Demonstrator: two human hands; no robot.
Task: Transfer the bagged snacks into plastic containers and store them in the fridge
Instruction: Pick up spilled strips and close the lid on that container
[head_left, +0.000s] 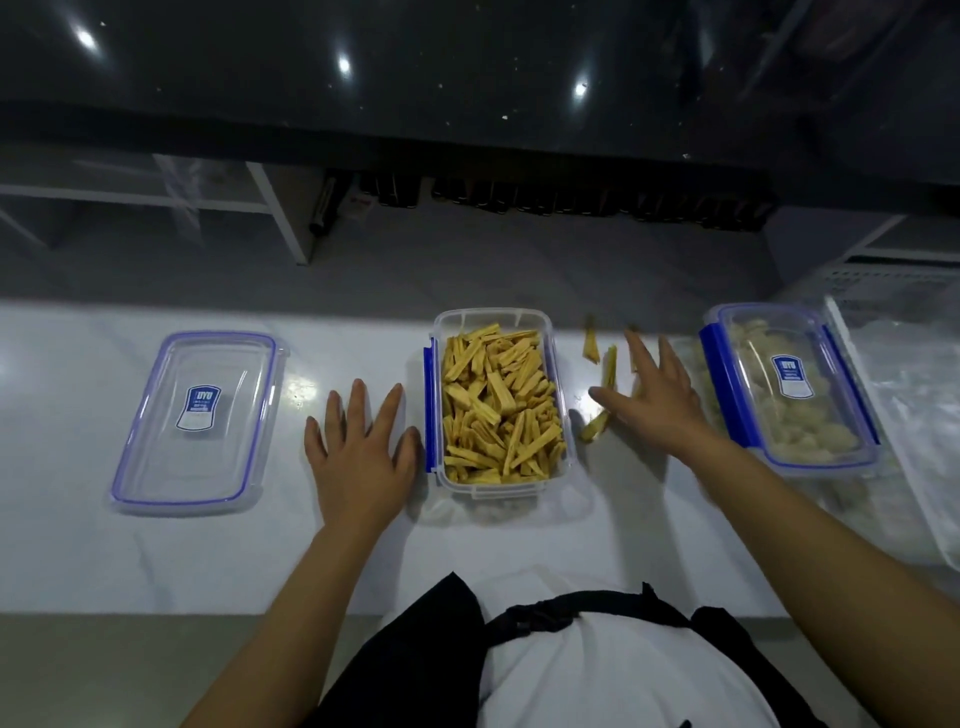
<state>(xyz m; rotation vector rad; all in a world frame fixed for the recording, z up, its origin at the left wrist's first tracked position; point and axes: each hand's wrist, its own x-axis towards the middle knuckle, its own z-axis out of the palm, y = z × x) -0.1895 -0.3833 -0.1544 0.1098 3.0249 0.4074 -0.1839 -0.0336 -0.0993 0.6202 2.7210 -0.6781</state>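
An uncovered clear plastic container (441, 483) with blue clips stands at the centre of the white counter, full of yellow snack sticks (498, 400). My left hand (358, 452) lies flat and open on the counter, touching the container's left side. My right hand (654, 395) is spread open over several loose snack sticks (597, 358) scattered to the right of that container. Its lid (197, 421) lies flat at the left. A second container (789, 384), closed with a blue-rimmed lid, holds pale snacks at the right.
A clear plastic bag (914, 389) lies at the far right beside the closed container. Behind the white counter (156, 561) is a dark raised ledge with a row of dark bottles (571, 200). The counter's front edge runs just before my body.
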